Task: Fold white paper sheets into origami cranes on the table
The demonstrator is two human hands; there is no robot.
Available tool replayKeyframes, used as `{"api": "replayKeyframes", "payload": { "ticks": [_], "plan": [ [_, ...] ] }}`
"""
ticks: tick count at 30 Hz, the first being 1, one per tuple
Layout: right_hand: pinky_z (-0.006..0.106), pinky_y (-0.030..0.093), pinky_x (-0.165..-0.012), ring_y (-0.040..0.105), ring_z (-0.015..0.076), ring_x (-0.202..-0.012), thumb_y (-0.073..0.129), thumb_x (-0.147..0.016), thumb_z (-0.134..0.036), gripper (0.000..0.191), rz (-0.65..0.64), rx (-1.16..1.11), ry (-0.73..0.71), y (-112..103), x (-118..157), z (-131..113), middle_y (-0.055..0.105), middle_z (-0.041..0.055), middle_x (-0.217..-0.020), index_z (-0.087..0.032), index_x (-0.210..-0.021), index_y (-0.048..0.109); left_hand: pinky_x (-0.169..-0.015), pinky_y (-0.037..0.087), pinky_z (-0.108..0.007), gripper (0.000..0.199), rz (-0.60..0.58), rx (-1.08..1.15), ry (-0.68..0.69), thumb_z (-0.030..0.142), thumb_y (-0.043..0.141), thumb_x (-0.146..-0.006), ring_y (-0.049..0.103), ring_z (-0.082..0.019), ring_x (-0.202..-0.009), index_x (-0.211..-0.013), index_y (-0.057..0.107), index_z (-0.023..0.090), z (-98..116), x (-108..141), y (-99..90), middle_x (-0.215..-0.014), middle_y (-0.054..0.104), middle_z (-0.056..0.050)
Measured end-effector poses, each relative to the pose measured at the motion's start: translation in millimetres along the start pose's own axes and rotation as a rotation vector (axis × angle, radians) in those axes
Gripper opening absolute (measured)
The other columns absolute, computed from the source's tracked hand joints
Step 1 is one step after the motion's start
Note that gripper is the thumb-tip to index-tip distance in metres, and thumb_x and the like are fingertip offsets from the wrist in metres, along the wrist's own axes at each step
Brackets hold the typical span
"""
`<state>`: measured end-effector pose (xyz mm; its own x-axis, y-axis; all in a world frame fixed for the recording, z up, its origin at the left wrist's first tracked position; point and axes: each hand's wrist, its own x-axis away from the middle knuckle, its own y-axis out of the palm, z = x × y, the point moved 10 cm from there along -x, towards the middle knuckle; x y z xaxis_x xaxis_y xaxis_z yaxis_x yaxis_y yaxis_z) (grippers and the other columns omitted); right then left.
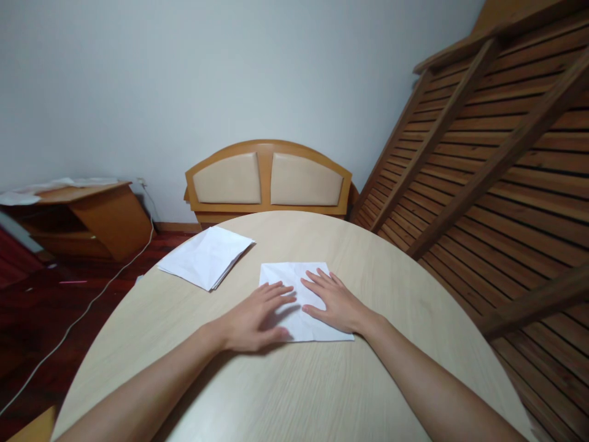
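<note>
A white sheet of paper point(301, 331) with faint crease lines lies flat on the round pale wooden table point(294, 393). My right hand point(334, 301) rests on its right part, palm down and fingers spread. Over the sheet's left edge is my left hand point(257, 316), fingers apart and thumb near the lower edge. A shadow shows beneath the left fingers, and I cannot tell whether they all touch the paper. The hands cover parts of the sheet.
To the left on the table lies a stack of creased white paper point(207, 255). Behind the table stands a headboard point(265, 178) with beige panels. Wooden slats point(483, 172) lean at the right. A low cabinet point(110, 215) and a white cable point(99, 294) are on the left.
</note>
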<state>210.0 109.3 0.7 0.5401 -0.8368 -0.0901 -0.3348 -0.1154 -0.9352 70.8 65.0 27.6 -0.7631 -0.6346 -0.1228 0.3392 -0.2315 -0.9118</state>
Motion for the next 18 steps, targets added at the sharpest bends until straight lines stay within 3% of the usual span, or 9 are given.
{"api": "replayKeyframes", "payload": {
  "ticks": [2, 4, 6, 8, 10, 13, 18],
  "plan": [
    [0.056, 0.012, -0.122, 0.028, 0.0311, -0.149, 0.05, -0.093, -0.062, 0.064, 0.029, -0.012, -0.016, -8, 0, 1, 0.041, 0.0099, -0.156, -0.024, -0.145, 0.051, -0.121, 0.022, -0.058, 0.083, -0.086, 0.004, 0.023, 0.062, 0.064, -0.083, 0.024, -0.035, -0.15, -0.153, 0.034, 0.027, 6, 6, 7.0, -0.162, 0.031, -0.011],
    [0.056, 0.009, -0.123, 0.035, 0.0294, -0.146, 0.051, -0.093, -0.06, 0.06, 0.034, -0.029, -0.048, -16, 4, -2, 0.048, 0.0098, -0.152, -0.024, -0.14, 0.056, -0.12, 0.023, -0.058, 0.085, -0.104, -0.006, 0.021, 0.059, 0.067, -0.082, 0.025, -0.036, -0.149, -0.152, 0.035, 0.025, 4, 9, 9.3, -0.161, 0.032, -0.012],
    [0.054, 0.012, -0.123, 0.037, 0.029, -0.145, 0.055, -0.09, -0.063, 0.068, -0.028, -0.076, -0.089, -17, 12, -9, 0.046, 0.009, -0.154, -0.024, -0.145, 0.051, -0.12, 0.027, -0.056, 0.074, -0.081, -0.012, 0.011, 0.051, 0.064, -0.086, 0.029, -0.034, -0.148, -0.15, 0.04, 0.023, 0, 8, 7.6, -0.158, 0.038, -0.011],
    [0.052, 0.019, -0.122, 0.03, 0.0316, -0.148, 0.066, -0.078, -0.069, 0.087, -0.126, -0.126, -0.134, -13, 23, -17, 0.035, 0.0078, -0.16, -0.027, -0.15, 0.043, -0.119, 0.03, -0.052, 0.058, -0.055, -0.013, -0.004, 0.044, 0.06, -0.09, 0.034, -0.032, -0.146, -0.143, 0.049, 0.022, -3, 6, 4.2, -0.154, 0.045, -0.011],
    [0.053, 0.017, -0.123, 0.025, 0.0342, -0.15, 0.072, -0.072, -0.068, 0.095, -0.181, -0.143, -0.155, -11, 31, -23, 0.03, 0.0069, -0.162, -0.029, -0.152, 0.039, -0.118, 0.033, -0.05, 0.044, -0.038, -0.006, -0.013, 0.04, 0.057, -0.092, 0.039, -0.031, -0.144, -0.131, 0.06, 0.02, -4, 5, 0.2, -0.15, 0.051, -0.011],
    [0.051, 0.019, -0.123, 0.026, 0.0321, -0.15, 0.073, -0.079, -0.05, 0.084, -0.196, -0.147, -0.153, -13, 38, -22, 0.035, 0.0067, -0.16, -0.027, -0.153, 0.039, -0.117, 0.035, -0.05, 0.037, -0.037, 0.019, -0.004, 0.037, 0.059, -0.09, 0.042, -0.031, -0.142, -0.123, 0.065, 0.02, -1, 6, -4.9, -0.146, 0.054, -0.012],
    [0.05, 0.027, -0.12, 0.033, 0.0311, -0.147, 0.064, -0.087, -0.037, 0.055, -0.209, -0.164, -0.129, -20, 38, -14, 0.045, 0.0059, -0.154, -0.027, -0.141, 0.057, -0.116, 0.034, -0.053, 0.065, -0.113, 0.012, 0.037, 0.036, 0.071, -0.078, 0.037, -0.037, -0.144, -0.137, 0.055, 0.015, 0, 13, -2.8, -0.152, 0.046, -0.018]
  ]
}}
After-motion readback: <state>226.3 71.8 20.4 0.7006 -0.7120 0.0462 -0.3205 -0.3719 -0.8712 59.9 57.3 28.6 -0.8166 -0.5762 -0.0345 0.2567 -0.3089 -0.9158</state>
